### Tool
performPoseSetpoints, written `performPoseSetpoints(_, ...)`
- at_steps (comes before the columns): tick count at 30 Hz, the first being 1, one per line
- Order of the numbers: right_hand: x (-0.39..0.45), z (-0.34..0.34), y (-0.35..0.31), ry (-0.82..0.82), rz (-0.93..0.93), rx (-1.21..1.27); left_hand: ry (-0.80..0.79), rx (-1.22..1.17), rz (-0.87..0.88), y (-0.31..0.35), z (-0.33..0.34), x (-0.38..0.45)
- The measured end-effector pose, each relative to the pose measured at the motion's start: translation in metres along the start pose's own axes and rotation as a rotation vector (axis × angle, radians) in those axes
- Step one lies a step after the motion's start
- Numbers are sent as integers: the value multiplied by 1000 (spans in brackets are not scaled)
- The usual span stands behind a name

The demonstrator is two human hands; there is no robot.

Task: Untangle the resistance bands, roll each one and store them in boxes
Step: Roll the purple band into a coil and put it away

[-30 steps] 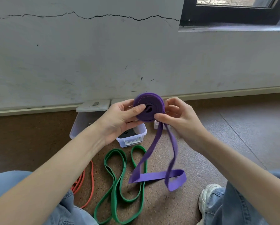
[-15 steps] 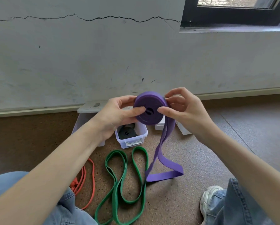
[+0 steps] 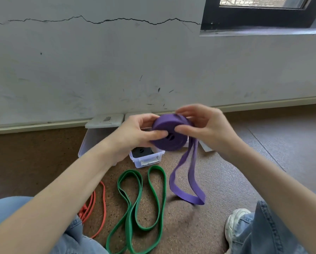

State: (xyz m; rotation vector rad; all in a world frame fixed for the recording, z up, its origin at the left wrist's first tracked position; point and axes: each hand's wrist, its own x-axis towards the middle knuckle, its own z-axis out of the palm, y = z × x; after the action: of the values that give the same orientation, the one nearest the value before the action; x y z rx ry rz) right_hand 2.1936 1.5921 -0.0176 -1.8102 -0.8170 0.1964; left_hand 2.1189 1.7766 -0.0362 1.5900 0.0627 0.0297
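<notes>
A purple resistance band (image 3: 169, 134) is wound into a thick roll that I hold in the air between both hands. My left hand (image 3: 135, 132) grips the roll from the left, thumb on its face. My right hand (image 3: 206, 127) pinches it from the right, fingers curled over the top. The unrolled tail of the purple band (image 3: 187, 180) hangs down in a loop whose end touches the floor. A green band (image 3: 140, 204) lies in loose curves on the floor below. An orange band (image 3: 96, 208) lies beside my left knee. A small clear box (image 3: 147, 159) holds a rolled black band (image 3: 141, 151).
A larger clear box (image 3: 88, 142) stands against the wall behind my left arm, its lid (image 3: 105, 121) leaning at the skirting. Another lid or box part (image 3: 205, 146) shows behind my right wrist. My jeans-clad knees and a white shoe (image 3: 236, 228) frame the floor.
The roll has grown thicker and tilted flatter as both hands turned it. The hanging purple tail has become shorter and its loop has lifted off most of the floor.
</notes>
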Motion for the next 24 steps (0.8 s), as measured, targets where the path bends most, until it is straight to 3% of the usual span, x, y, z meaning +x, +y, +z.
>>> performPoseSetpoints(2, 2, -4, -2, 73, 75, 223, 49, -231, -17, 6, -7, 2)
performPoseSetpoints(4, 2, 0, -1, 107, 85, 227, 80, -371, -30, 8, -7, 3)
performPoseSetpoints(9, -1, 5, 0, 81, 79, 247, 76, -454, -86, 0, 3, 3)
performPoseSetpoints(11, 0, 0, 0, 46, 61, 179, 24, -317, -78, -1, -2, 2)
performPoseSetpoints(14, -2, 3, 0, -85, -30, -153, -71, 77, -70, -3, -6, 0)
performPoseSetpoints(16, -3, 8, 0, -127, -59, -178, -89, 135, -71, -5, -1, -2)
performPoseSetpoints(21, -1, 1, 2, 43, 83, 277, 53, -265, -29, 9, -12, 2)
performPoseSetpoints(24, 0, 3, 1, 78, 71, 355, 68, -484, -42, 13, -11, 2)
